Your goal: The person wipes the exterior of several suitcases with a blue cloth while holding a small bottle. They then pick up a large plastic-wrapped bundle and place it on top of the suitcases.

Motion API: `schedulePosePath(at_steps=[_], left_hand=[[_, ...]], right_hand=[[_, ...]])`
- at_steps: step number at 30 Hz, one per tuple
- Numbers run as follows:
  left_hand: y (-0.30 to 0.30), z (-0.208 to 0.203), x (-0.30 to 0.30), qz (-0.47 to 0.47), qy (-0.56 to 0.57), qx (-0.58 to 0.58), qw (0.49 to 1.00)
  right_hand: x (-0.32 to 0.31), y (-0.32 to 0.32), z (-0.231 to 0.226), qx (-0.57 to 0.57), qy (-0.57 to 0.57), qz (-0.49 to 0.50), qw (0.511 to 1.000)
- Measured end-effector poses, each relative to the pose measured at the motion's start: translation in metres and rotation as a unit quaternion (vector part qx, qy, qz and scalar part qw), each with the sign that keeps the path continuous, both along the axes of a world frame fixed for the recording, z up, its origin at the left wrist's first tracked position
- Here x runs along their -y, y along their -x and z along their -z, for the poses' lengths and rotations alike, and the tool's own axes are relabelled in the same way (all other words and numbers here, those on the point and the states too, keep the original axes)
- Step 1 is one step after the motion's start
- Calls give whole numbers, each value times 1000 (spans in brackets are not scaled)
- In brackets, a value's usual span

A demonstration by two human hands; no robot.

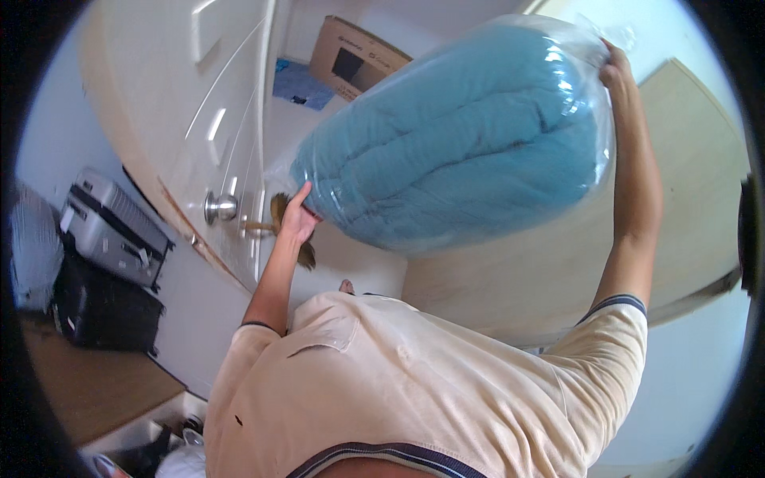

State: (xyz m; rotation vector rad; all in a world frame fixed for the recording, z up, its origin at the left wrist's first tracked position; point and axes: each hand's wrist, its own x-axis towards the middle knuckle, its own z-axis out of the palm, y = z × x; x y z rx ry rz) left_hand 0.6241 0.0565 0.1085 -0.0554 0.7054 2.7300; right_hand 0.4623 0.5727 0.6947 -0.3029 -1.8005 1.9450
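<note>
A big blue-green comforter point(462, 143), folded inside a clear plastic bag point(603, 151), is held up in front of me, slanting from lower left to upper right. My left hand point(299, 219) grips the bag's lower left end, thumb on top and the other fingers partly hidden beneath it. At the upper right, my right hand point(615, 68) is closed on the gathered plastic at the other end. Both arms are stretched out, the right one raised higher.
A white door point(191, 103) with a round metal knob point(221, 207) stands at left. Beyond the bag are a cardboard box point(339, 56) and a blue-grey cloth point(303, 86). A pale wooden panel point(685, 183) rises at right. Suitcases, one grey point(115, 227) and one black point(107, 307), stand far left.
</note>
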Motion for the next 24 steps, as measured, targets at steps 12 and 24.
schedulePosePath(at_steps=[12,24], left_hand=[[9,49,6,-24,-7,-2,1000],[-54,176,85,90,348,170,918]], right_hand=[[96,-61,22,32,36,-113,992],[208,11,80,-30,245,-233,941]])
